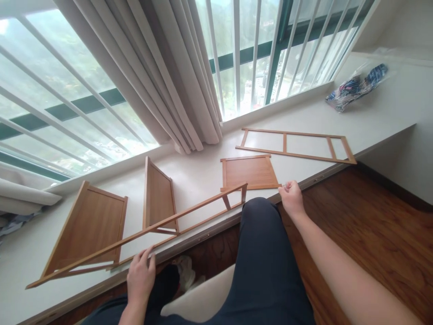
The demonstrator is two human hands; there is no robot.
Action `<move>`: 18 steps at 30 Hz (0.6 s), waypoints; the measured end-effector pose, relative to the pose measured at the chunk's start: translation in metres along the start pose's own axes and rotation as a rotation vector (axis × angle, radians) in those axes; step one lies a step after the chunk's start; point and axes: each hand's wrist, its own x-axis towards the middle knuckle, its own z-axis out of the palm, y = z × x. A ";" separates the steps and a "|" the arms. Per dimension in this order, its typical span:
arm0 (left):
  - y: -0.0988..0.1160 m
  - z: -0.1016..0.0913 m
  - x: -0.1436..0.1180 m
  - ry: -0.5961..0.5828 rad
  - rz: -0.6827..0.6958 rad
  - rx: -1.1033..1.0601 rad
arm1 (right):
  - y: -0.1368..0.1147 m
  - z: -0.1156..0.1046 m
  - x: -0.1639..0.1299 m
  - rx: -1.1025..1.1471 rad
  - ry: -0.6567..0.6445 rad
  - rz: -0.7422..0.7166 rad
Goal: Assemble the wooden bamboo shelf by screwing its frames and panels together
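Note:
My left hand (141, 273) rests at the front edge of the white ledge, its fingers stretched out near the lower rail of a standing wooden frame (199, 207). Two upright wooden panels, a left one (91, 223) and a middle one (158, 194), stand behind that frame and meet it. My right hand (291, 198) is closed in a pinch beside the near right corner of a flat wooden panel (250, 172). What its fingers hold, if anything, is too small to make out. Farther right lies a ladder-like wooden frame (284, 143).
The white ledge (199, 171) runs under a barred window. Grey curtains (189, 90) hang down to its back edge. A clear plastic bag with patterned cloth (356, 88) lies at the far right. My knee (260, 212) touches or nearly touches the ledge's front edge, above a wooden floor (358, 216).

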 end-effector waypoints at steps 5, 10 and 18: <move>-0.008 -0.010 -0.012 -0.025 0.041 -0.178 | 0.041 0.024 0.050 -0.336 -0.049 0.264; -0.006 -0.019 -0.022 -0.054 -0.032 -0.251 | 0.070 0.030 0.049 -0.480 -0.070 0.466; 0.024 -0.028 -0.030 -0.092 -0.008 -0.365 | 0.095 0.021 0.022 0.336 -0.106 0.569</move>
